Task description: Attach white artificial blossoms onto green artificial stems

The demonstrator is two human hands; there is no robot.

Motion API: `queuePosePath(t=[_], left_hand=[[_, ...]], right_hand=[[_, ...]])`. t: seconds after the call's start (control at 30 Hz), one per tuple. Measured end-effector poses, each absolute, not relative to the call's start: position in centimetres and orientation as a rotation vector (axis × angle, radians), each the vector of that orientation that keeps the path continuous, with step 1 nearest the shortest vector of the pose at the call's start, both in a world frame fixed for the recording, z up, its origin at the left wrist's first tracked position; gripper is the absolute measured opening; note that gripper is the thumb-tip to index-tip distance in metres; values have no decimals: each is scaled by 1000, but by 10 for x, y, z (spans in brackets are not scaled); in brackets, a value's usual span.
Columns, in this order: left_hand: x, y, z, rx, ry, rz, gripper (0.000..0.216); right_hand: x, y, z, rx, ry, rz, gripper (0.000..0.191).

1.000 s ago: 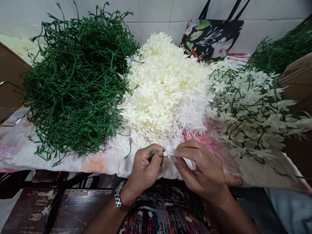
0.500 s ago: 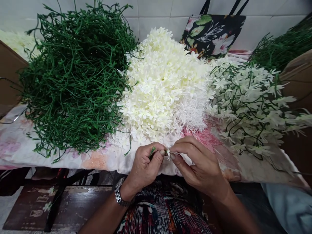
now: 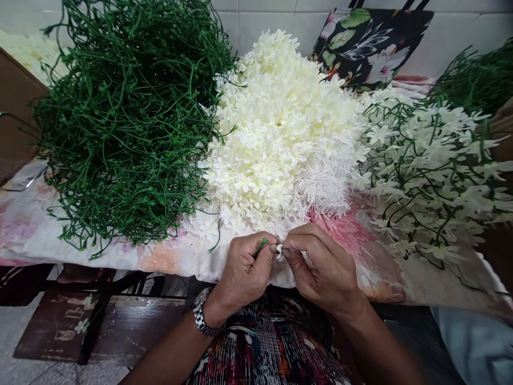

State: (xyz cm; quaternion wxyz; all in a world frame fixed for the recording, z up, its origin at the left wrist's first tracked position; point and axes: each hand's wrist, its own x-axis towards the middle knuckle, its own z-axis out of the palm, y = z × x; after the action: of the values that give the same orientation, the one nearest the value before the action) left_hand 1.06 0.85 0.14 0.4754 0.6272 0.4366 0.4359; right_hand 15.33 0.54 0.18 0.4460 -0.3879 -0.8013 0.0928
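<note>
My left hand [image 3: 244, 270] is closed in a pinch on a thin green plastic stem [image 3: 260, 246], with a steel watch on its wrist. My right hand [image 3: 323, 267] pinches a small white artificial flower [image 3: 279, 251] against the tip of that stem. Both hands meet at the near edge of the cloth-covered table [image 3: 160, 259], just in front of a big heap of loose cream-white flowers [image 3: 280, 128].
A tall tangle of bare green stems [image 3: 124, 123] fills the left of the table. Finished green sprigs with white flowers [image 3: 433, 166] lie at the right. A floral black bag [image 3: 368, 43] leans on the tiled wall. Brown cardboard [image 3: 16, 112] stands at far left.
The two hands have closed in on each other, and the white flower is now pressed tight between the fingertips at the stem tip. The view has shifted slightly.
</note>
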Motion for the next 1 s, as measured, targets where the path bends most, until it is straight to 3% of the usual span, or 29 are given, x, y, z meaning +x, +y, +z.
queuePosePath(t=[0.17,0.3,0.5,0.67,0.87,1.0], left_hand=[[11,9,0,1567,1099,1042,24],[10,6,-1,1562,1133,1120,13],[12,3,2,1656,1201,1237,16],[11,2,3,1532,1327,1182,19],[8,8,4,1536,1404,1194,18],[4,9,4,1654,1423,1203,15]], right_hand=[[154,7,2,-962,-1972,274,15],[159,3,3,-1028,-1886,303,13],[164,-12,-1,-1129,-1918,117,13],[182,-21,9,-1112,-1989,198,18],[215,2,3,-1523,-1853,-128,7],[214,11,-8,-1703,-1981,-280,14]])
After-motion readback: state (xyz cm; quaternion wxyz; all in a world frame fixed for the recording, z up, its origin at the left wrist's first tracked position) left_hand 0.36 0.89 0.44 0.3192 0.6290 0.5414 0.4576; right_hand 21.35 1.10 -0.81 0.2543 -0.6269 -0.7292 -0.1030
